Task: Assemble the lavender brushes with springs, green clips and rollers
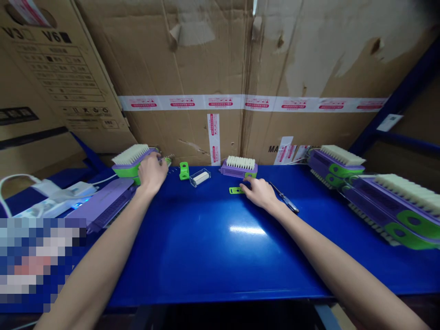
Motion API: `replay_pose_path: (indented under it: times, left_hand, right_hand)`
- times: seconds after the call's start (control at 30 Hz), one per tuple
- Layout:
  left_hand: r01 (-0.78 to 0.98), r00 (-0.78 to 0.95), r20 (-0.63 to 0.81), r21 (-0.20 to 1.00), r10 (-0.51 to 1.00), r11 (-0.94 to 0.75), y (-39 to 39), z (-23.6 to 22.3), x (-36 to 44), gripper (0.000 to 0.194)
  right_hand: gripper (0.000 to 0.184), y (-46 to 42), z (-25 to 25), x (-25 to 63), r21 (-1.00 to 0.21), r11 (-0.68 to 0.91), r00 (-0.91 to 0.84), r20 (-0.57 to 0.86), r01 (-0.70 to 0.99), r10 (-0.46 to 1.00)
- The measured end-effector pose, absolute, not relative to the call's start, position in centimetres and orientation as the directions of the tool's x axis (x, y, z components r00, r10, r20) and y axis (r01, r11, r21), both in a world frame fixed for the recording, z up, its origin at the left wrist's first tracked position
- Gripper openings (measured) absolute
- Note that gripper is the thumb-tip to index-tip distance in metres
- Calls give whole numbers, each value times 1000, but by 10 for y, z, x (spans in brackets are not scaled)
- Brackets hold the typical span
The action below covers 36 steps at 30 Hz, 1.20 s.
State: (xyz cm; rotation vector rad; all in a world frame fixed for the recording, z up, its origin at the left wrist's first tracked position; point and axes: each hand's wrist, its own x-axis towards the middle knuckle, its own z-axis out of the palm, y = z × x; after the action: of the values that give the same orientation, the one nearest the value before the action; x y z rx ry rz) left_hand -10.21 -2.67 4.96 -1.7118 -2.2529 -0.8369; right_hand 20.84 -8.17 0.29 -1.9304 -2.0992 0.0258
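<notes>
My left hand [153,172] is at the back left, its fingers bent over a few small metal parts [168,158] that look like screws or springs. It is right beside a purple-and-green brush [129,156] with cream bristles facing up; what its fingertips hold is hidden. My right hand [260,191] has its thumb and fingers closed at the right end of a flat green plate [235,190] on the blue table [206,247]. Just behind it lies another purple brush [237,171], bristles up. A slim tool [287,200], perhaps tweezers, rests to the right of this hand.
Between my hands are a green bracket [184,171] and a clear box [200,178] with a white block inside. Brushes [395,206] are stacked at the right. At the left are a purple housing [103,204] and a white power strip [55,201]. A cardboard wall [192,128] closes off the back.
</notes>
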Motion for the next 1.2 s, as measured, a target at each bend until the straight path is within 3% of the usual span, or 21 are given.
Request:
replay_pose_path:
  times: [0.17,0.3,0.47,0.57,0.63,0.7,0.83,0.97,1.07,1.2]
  left_hand:
    - [918,-307,638,394,706,43,-32,60,-104,38]
    - [917,-241,717,388,654,-87,-38,66,-89,38]
    - [774,62,668,437,741,-459,-58,69,-28,29]
    - [600,248,618,506,746,-619,-68,66,9,25]
    - [522,281,583,574,763,-631,-69,63,26,25]
    - [448,278,533,664,799,-599,-68,61,36,28]
    - [246,318,402,840,858,-485,-59,58,46,34]
    - [111,354,336,911,873,-396,-50,47,50,42]
    - [275,317,337,862,887,-426,-44,32,49,41]
    - [619,516,335,491,789,-613,-42,10,44,25]
  right_hand:
    - [38,-81,2,209,-231,107,-52,232,967,971]
    - [41,-82,3,206,-258,241,-106,446,936,889]
    - [59,-84,3,193,-254,555,-305,623,792,720]
    - [44,-82,2,189,-393,616,-307,610,683,730]
    - [34,-79,1,190,-491,585,-244,593,646,768]
    - [35,-76,1,196,-552,547,-162,595,630,787]
    - [32,-69,0,207,-530,555,-145,627,641,766]
    - [19,-66,-2,210,-553,549,-142,612,626,778]
    - [28,-64,-1,211,-737,420,16,503,530,864]
    - [44,-62,3,213,-965,191,157,220,179,963]
